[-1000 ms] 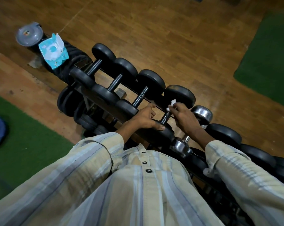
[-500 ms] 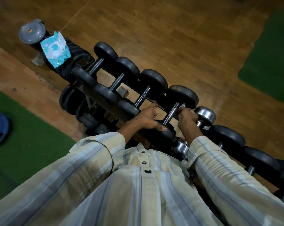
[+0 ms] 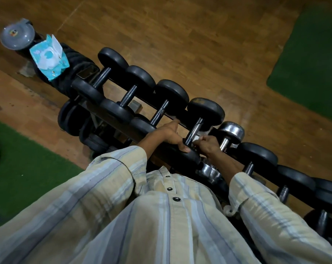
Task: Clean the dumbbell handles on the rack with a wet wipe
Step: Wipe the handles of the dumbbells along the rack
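The wooden floor is stretching out behind a long rack full of dumbbells. A second ago the right hand was up near the far end of one dumbbell handle. Now it is sitting low, by the near end. So the person is rubbing down this handle, and it looks nearly done. More handles are waiting to the right.

The wet wipe is peeking out white, tucked inside the curled right fingers and pressed on the handle. The left hand is lying on the near black weight, fingers loosely bent over it, steadying it. The wipe pack is sitting far off at the rack's end.
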Tool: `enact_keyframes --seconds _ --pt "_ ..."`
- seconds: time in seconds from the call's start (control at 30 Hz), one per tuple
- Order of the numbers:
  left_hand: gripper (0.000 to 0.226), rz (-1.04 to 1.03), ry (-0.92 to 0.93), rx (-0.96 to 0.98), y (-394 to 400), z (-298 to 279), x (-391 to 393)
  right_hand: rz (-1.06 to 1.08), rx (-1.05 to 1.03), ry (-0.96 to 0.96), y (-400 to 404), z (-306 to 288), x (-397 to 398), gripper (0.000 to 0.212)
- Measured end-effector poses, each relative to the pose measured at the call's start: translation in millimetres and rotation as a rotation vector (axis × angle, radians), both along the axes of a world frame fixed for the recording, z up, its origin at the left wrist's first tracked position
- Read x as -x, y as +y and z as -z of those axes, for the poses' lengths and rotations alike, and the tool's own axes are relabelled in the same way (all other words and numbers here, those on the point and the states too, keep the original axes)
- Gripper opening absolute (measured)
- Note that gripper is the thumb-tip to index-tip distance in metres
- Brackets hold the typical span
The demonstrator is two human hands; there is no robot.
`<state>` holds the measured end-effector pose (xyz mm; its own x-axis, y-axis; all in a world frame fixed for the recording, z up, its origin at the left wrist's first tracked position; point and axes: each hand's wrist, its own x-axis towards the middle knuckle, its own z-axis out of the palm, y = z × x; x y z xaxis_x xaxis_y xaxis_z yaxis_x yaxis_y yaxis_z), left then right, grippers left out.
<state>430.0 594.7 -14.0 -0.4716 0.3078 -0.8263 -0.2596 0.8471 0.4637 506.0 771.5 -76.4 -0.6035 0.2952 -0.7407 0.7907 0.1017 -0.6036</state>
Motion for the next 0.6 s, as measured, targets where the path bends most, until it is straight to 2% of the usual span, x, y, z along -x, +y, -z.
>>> enact_keyframes --seconds 0.1,0.2,0.3,0.37,0.43,0.53,0.6 --pt "0.166 -0.011 -0.015 0.002 -1 11 2 0.071 -0.149 0.15 2 2 -1 0.011" --pt "0.163 0.01 -0.01 0.013 0 10 2 0.151 -0.35 0.312 1 -8 18 0.014" --pt "0.162 0.015 -0.01 0.014 0 6 2 0.272 -0.443 0.286 2 -17 43 0.021" --pt "0.164 0.015 -0.008 0.016 0 5 2 0.277 -0.45 0.261 2 -17 44 0.021" --pt "0.165 0.018 -0.01 0.012 0 6 2 0.14 -0.433 0.292 1 -16 31 0.021" --pt "0.162 0.018 -0.019 0.011 0 1 3 -0.184 -0.401 0.327 -2 -25 1 0.017" --pt "0.157 0.02 -0.026 0.01 1 -2 4 -0.268 -0.383 0.313 -3 -25 -7 0.017"
